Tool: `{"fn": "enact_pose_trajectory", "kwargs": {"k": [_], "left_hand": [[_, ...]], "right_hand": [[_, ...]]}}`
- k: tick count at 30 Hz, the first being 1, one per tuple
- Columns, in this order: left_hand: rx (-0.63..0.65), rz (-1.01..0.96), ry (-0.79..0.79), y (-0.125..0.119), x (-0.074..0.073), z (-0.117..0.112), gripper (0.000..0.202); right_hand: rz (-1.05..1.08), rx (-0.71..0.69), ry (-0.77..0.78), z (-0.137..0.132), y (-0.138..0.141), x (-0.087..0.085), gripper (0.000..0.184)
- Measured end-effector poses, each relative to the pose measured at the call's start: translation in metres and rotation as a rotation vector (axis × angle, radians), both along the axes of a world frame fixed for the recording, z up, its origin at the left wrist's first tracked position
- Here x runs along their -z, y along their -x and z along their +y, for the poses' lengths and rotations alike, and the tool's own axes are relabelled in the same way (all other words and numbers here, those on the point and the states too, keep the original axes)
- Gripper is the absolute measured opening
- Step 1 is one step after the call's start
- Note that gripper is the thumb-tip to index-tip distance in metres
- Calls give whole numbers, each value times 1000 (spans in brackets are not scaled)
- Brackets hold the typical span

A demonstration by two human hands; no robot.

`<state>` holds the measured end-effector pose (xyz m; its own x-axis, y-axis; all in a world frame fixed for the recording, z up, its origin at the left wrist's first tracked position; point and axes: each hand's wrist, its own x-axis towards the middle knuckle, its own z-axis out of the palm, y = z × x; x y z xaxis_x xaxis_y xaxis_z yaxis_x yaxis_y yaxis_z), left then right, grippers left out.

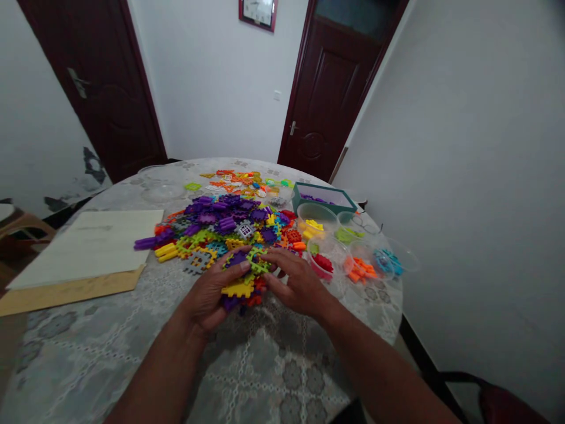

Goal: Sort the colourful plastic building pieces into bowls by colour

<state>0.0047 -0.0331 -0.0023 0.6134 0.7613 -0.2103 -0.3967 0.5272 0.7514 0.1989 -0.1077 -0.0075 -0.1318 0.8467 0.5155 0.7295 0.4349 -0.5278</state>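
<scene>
Both my hands are at a cluster of joined plastic building pieces point(238, 288) in yellow, purple, lime green and orange, near the front of the pile. My left hand point(207, 297) wraps round its left side, with the thumb across a purple piece. On the right, my right hand point(298, 280) pinches a lime green notched piece point(258, 261) against the cluster's top right. Just beyond lies a big heap of interlocking pieces point(220, 221), mostly purple, with yellow, grey, blue and red ones.
Clear round tubs of sorted pieces stand at right, among them a tub of yellow ones point(324, 215). Behind them is a green box point(348, 203) with purple pieces. A pale board point(88, 244) lies at left. Orange pieces point(238, 179) spread at the back.
</scene>
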Motion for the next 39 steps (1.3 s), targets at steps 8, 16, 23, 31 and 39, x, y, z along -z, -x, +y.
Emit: {"fn": "enact_pose_trajectory", "kwargs": {"k": [8, 16, 23, 31, 39], "left_hand": [[-62, 46, 43, 2, 0, 4, 63], [-124, 0, 111, 5, -6, 6, 53], [-86, -63, 79, 7, 2, 7, 48], [-76, -112, 82, 4, 1, 3, 45], [-107, -117, 89, 2, 4, 4, 39]], "right_hand": [[-96, 311, -159, -8, -47, -29, 48], [-479, 910, -87, -2, -215, -24, 47], [-386, 896, -229, 9, -193, -22, 47], [-22, 119, 0, 8, -7, -28, 28], [42, 91, 175, 20, 29, -17, 26]]}}
